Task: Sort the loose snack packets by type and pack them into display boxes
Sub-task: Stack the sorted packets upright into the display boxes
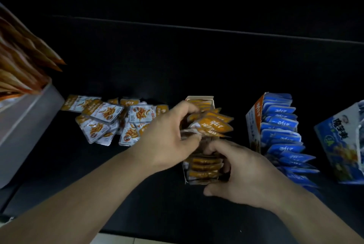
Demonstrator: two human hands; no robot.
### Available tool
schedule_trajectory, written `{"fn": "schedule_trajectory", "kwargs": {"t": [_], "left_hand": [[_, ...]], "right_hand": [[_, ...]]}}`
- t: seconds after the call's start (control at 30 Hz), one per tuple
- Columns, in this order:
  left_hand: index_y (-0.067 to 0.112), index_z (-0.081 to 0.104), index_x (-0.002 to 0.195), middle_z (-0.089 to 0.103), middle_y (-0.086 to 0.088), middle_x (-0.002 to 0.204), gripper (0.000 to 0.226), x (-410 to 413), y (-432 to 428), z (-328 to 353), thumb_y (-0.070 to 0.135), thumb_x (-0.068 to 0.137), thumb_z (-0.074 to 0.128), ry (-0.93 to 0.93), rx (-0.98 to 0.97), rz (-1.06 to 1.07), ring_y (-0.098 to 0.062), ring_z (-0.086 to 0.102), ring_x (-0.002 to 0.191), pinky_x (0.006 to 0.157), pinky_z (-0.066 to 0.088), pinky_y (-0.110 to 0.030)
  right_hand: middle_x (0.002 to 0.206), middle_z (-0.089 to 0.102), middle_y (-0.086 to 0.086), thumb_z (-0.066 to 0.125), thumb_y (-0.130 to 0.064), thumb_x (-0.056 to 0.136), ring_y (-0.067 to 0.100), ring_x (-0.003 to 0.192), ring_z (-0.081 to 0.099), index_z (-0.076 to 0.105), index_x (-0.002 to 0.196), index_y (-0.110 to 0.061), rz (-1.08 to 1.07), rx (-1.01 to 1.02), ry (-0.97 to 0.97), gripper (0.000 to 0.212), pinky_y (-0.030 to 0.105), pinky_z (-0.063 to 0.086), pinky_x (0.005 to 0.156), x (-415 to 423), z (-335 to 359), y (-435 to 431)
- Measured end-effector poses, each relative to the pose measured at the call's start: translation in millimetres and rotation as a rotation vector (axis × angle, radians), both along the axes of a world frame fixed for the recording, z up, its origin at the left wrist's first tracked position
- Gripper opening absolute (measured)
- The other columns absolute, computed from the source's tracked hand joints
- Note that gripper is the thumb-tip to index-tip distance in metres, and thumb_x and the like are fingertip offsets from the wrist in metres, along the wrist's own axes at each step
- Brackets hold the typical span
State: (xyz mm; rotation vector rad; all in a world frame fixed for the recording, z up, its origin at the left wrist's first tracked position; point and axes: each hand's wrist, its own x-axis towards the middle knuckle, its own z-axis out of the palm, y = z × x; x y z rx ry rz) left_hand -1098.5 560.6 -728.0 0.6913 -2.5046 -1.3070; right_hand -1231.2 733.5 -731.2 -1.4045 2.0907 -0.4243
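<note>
Packets of the orange kind go into the middle box: my left grip clenches several, my right steadies the box. Next, seat them upright, then fetch from the pile.

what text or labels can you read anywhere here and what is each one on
"ALIVE", upside down and only roughly legible: a loose white-and-orange packet in the pile.
Large white Chinese characters on the far-right blue box: visible but too blurred to read surely.
White characters on the blue packets, upside down: unreadable.
White characters on the orange packets over the orange display box: unreadable.
Round seals on the loose packets: too small.
</note>
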Motion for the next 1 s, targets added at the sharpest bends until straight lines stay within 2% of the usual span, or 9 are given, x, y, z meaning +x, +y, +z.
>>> {"fn": "schedule_trajectory", "kwargs": {"t": [0.17,0.3,0.4,0.47,0.53,0.6,0.73,0.87,1.0], "left_hand": [[0.035,0.058,0.106,0.073,0.017,0.101,0.027,-7.5,3.9,-15.3,0.018,0.093,0.074,0.007,0.06,0.065,0.003,0.069,0.097,0.083,0.06,-0.031],[0.039,0.053,0.131,0.072,0.018,0.121,0.047,-9.8,8.3,-23.9,0.017,0.094,0.071,-0.048,-0.081,0.01,0.004,0.066,0.11,0.092,0.059,-0.028],[0.037,0.059,0.128,0.073,0.016,0.117,0.043,-12.7,4.7,-25.5,0.018,0.093,0.072,-0.084,-0.159,-0.007,0.001,0.068,0.107,0.088,0.06,-0.033],[0.036,0.065,0.117,0.075,0.017,0.108,0.035,-14.3,2.1,-26.3,0.014,0.091,0.073,-0.084,-0.121,0.0,0.002,0.069,0.1,0.084,0.06,-0.033],[0.037,0.067,0.109,0.074,0.018,0.1,0.031,-15.2,1.2,-28.0,0.015,0.089,0.075,-0.088,-0.12,0.008,0.004,0.068,0.095,0.078,0.059,-0.027],[0.037,0.07,0.106,0.067,0.023,0.087,0.028,-12.5,2.3,-28.4,0.017,0.088,0.079,-0.051,-0.12,0.0,0.01,0.064,0.084,0.066,0.05,-0.012],[0.039,0.072,0.116,0.062,0.021,0.099,0.031,-3.3,-0.2,-32.6,0.02,0.091,0.076,-0.047,-0.122,0.018,0.007,0.06,0.091,0.076,0.051,-0.012],[0.034,0.071,0.115,0.073,0.014,0.098,0.035,4.1,7.1,-39.3,0.004,0.1,0.061,0.048,0.205,0.081,-0.002,0.07,0.097,0.085,0.057,-0.024],[0.036,0.067,0.123,0.072,0.014,0.099,0.042,6.9,16.2,-44.4,0.002,0.1,0.059,0.098,0.229,0.142,-0.004,0.07,0.098,0.088,0.057,-0.026]], "right_hand": [[0.123,0.04,-0.027,0.079,-0.075,0.054,0.0,0.119,0.049,0.056,0.113,-0.05,-0.032,-0.191,0.004,0.068,0.03,0.053,0.094,-0.8,-17.0,4.7],[0.127,0.044,-0.022,0.08,-0.082,0.051,0.007,0.129,0.047,0.066,0.12,-0.045,-0.109,-0.299,-0.108,0.079,0.03,0.048,0.104,-0.8,-25.0,9.7],[0.111,0.056,-0.004,0.072,-0.069,0.078,0.008,0.109,0.06,0.075,0.096,-0.026,-0.364,-0.547,-0.266,0.047,0.013,0.047,0.088,4.6,-26.4,9.8],[0.103,0.06,-0.002,0.062,-0.056,0.094,0.005,0.095,0.063,0.067,0.087,-0.023,-0.609,-0.626,-0.36,0.034,0.01,0.048,0.077,8.0,-25.1,4.9],[0.092,0.067,-0.013,0.061,-0.036,0.101,0.0,0.085,0.064,0.059,0.089,-0.022,-0.777,-0.597,-0.451,0.019,0.009,0.049,0.071,8.0,-27.7,0.1],[0.096,0.07,-0.011,0.061,-0.017,0.101,0.001,0.089,0.067,0.056,0.095,-0.02,-0.816,-0.591,-0.54,0.008,0.011,0.051,0.072,9.1,-26.0,-6.2],[0.107,0.073,-0.005,0.057,-0.006,0.101,-0.001,0.099,0.069,0.058,0.111,-0.023,-0.794,-0.679,-0.609,0.02,0.01,0.053,0.077,15.5,-20.6,-14.1],[0.108,0.075,0.0,0.054,-0.006,0.103,0.007,0.098,0.072,0.066,0.113,-0.019,-0.865,-0.776,-0.773,0.02,0.015,0.055,0.075,19.0,-16.2,-22.7],[0.114,0.075,0.0,0.056,0.002,0.098,0.008,0.108,0.07,0.069,0.113,-0.018,-0.753,-0.813,-0.817,0.028,0.016,0.054,0.084,19.2,-12.0,-26.6]]}}
